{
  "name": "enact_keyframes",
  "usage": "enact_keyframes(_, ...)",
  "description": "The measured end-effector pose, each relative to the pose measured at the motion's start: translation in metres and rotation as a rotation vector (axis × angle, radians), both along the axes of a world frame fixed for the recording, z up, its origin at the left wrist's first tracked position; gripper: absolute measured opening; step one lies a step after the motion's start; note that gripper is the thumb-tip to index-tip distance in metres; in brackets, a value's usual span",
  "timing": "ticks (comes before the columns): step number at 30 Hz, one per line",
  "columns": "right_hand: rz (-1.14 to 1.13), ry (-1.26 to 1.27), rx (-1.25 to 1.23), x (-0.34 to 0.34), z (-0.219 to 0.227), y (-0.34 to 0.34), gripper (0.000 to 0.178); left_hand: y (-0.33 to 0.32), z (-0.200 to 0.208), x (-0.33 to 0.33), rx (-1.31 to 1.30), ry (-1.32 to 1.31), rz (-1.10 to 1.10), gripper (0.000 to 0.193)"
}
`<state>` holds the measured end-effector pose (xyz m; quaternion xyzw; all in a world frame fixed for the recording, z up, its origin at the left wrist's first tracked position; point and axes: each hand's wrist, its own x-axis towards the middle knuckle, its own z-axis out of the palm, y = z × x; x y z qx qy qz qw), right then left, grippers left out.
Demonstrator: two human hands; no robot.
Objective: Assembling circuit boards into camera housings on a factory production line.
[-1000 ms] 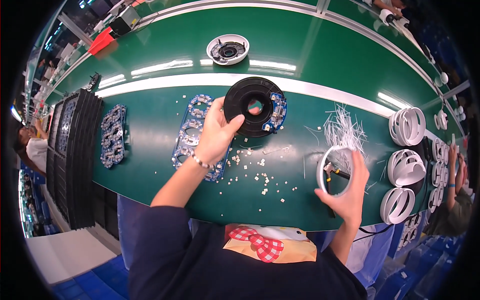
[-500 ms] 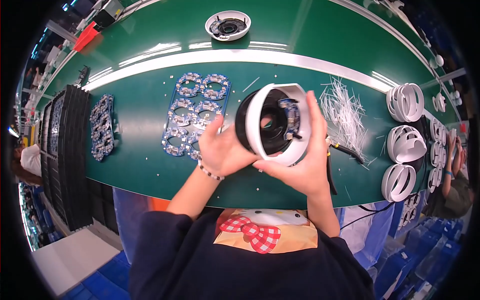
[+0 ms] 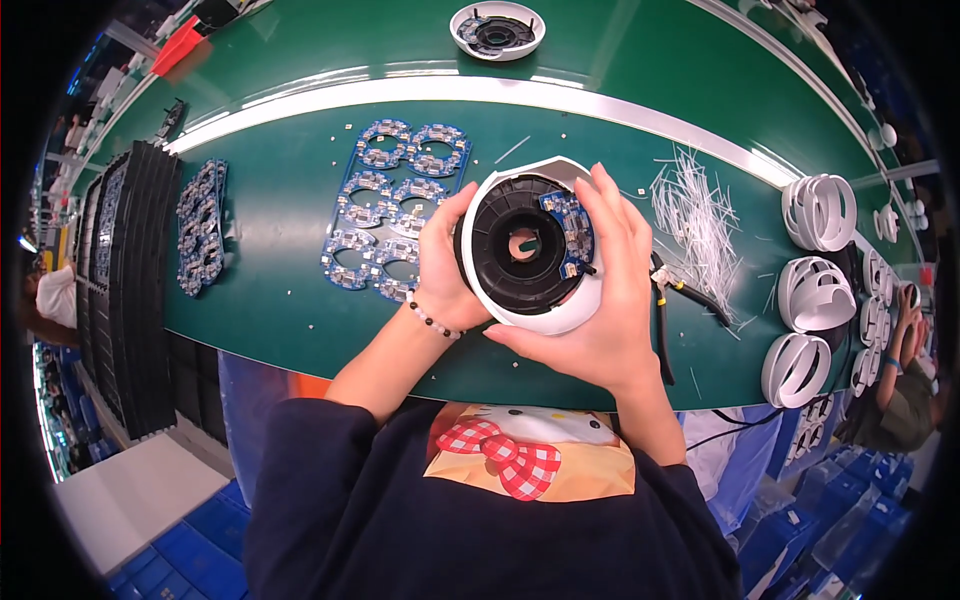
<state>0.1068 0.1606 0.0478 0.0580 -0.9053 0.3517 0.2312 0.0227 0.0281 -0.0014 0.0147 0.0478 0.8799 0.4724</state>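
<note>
Between my two hands, above the green table, is a white round housing (image 3: 545,322) with a black ring-shaped base (image 3: 510,287) inside it. A small blue circuit board (image 3: 576,228) lies at the base's right side, and a hole opens in the middle. My left hand (image 3: 446,262) is wrapped round the left side, its fingers partly hidden behind the part. My right hand (image 3: 618,300) grips the right side, thumb below and fingers along the rim. Just left of my hands lies a panel of joined blue circuit boards (image 3: 398,205).
Right of my hands lie yellow-and-black cutting pliers (image 3: 690,292) and a heap of thin white strips (image 3: 695,220). White rings (image 3: 797,370) stand at the table's right. Another assembled housing (image 3: 497,32) sits at the back. More boards (image 3: 203,228) and black trays (image 3: 130,290) are at left.
The housing has turned so its black inside faces up toward me. My left hand has closed in on its left side; before, the fingers were more spread.
</note>
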Motion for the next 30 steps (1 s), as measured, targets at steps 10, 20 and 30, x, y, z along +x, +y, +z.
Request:
enact_keyframes(10,0.063,0.016,-0.170,-0.003,-0.004,0.008,0.106,0.003,0.001,0.001,0.040,0.001,0.045,0.051)
enact_keyframes(20,0.015,0.061,-0.014,-0.005,-0.007,0.004,0.107,0.011,0.000,0.009,-0.052,0.064,0.137,0.061)
enact_keyframes(30,0.148,-0.085,0.060,-0.016,0.003,0.017,0.112,0.006,-0.006,0.002,-0.007,0.175,0.080,0.094)
